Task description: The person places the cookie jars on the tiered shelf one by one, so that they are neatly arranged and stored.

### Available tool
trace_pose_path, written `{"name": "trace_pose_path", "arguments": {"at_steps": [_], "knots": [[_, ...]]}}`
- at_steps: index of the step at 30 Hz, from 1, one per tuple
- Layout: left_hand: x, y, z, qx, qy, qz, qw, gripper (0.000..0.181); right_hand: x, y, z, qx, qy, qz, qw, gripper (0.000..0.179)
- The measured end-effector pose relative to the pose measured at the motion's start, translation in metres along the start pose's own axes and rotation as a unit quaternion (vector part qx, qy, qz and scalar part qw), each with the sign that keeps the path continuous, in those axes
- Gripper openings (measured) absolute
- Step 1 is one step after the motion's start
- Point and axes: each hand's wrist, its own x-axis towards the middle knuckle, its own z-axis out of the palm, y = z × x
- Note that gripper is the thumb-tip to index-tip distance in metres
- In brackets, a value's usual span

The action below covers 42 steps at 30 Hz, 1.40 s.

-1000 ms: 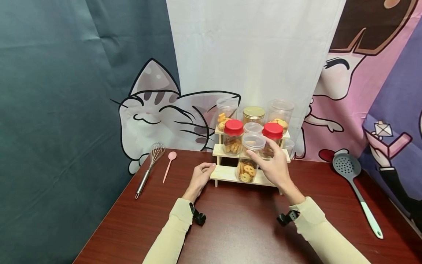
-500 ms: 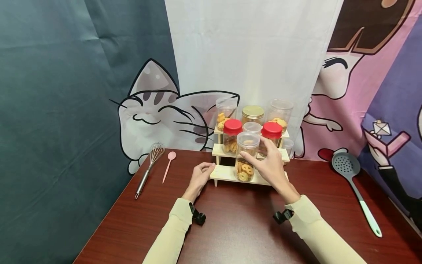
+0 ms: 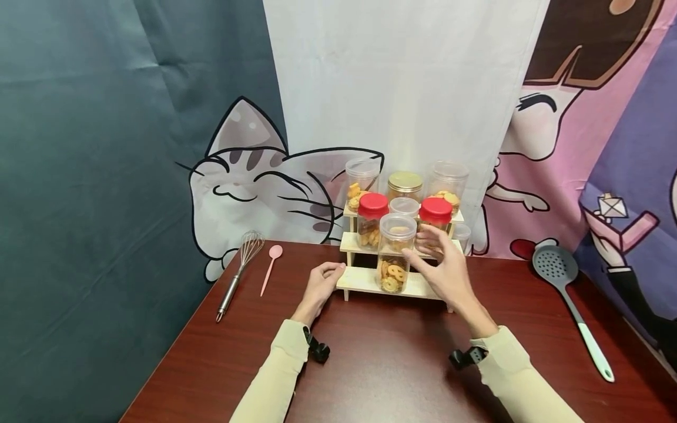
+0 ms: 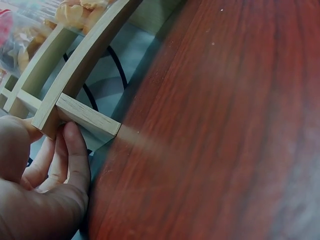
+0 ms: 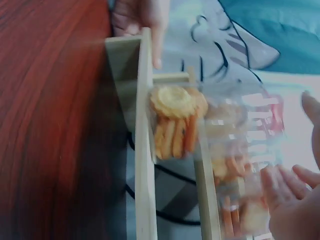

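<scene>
A three-step wooden display rack (image 3: 362,279) stands at the table's back, bearing several jars of cookies. On its lowest step, a clear jar (image 3: 393,276) with a translucent lid stands upright near the middle. To the right of that jar my right hand (image 3: 446,273) has its fingers apart and loosely bent; the right wrist view shows a gap between it and the jar. My left hand (image 3: 320,285) pinches the left end of the lowest step, thumb above and fingers beneath, as the left wrist view shows. Two red-lidded jars (image 3: 373,220) are on the middle step.
A whisk (image 3: 240,273) and a pink spoon (image 3: 272,267) lie on the table to the left. At the right lies a grey skimmer (image 3: 560,276) with a pale handle. A gold-lidded jar (image 3: 405,183) is on the top step, before a printed curtain (image 3: 412,76).
The cookie jar has shifted slightly left along the lowest step. My right hand has let go of it and drawn back to the right. My left hand keeps its place on the rack.
</scene>
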Motion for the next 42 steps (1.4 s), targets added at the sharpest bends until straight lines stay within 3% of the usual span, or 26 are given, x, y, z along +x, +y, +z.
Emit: {"name": "trace_pose_path", "arguments": {"at_steps": [3, 6, 11, 15, 18, 22, 25, 30, 34, 42], "knots": [[0.0, 0.001, 0.0, 0.001, -0.003, 0.002, 1.0, 0.034, 0.001, 0.001, -0.013, 0.04, 0.049, -0.008, 0.998, 0.049], [0.0, 0.002, -0.001, 0.008, -0.004, 0.003, 1.0, 0.036, 0.003, 0.005, -0.024, 0.047, 0.107, -0.019, 0.993, 0.039], [0.001, 0.002, -0.001, 0.008, -0.008, -0.004, 0.9999, 0.035, 0.012, 0.02, -0.046, 0.017, 0.194, -0.01, 0.9808, 0.029], [0.001, 0.002, 0.0, -0.009, -0.007, -0.001, 0.9999, 0.035, 0.023, 0.04, -0.066, -0.032, 0.213, 0.036, 0.9758, 0.03], [0.001, 0.001, 0.0, -0.007, -0.004, -0.004, 1.0, 0.036, 0.031, 0.06, -0.08, -0.084, 0.182, 0.105, 0.9741, 0.04], [-0.001, 0.0, 0.0, 0.003, -0.005, -0.009, 0.9999, 0.038, 0.037, 0.082, -0.095, -0.151, 0.092, 0.174, 0.9687, 0.059], [-0.001, 0.002, 0.0, 0.002, -0.006, -0.005, 1.0, 0.039, 0.042, 0.091, -0.1, -0.17, 0.035, 0.184, 0.9675, 0.069], [-0.001, 0.003, 0.001, 0.001, -0.002, 0.003, 1.0, 0.04, 0.051, 0.097, -0.099, -0.164, -0.025, 0.184, 0.9689, 0.077], [-0.001, 0.003, 0.001, -0.001, -0.004, 0.001, 1.0, 0.039, 0.056, 0.098, -0.093, -0.163, -0.046, 0.193, 0.9665, 0.078], [-0.001, 0.001, 0.001, 0.003, -0.006, 0.006, 1.0, 0.038, 0.061, 0.109, -0.093, -0.142, -0.02, 0.209, 0.9672, 0.081]]}}
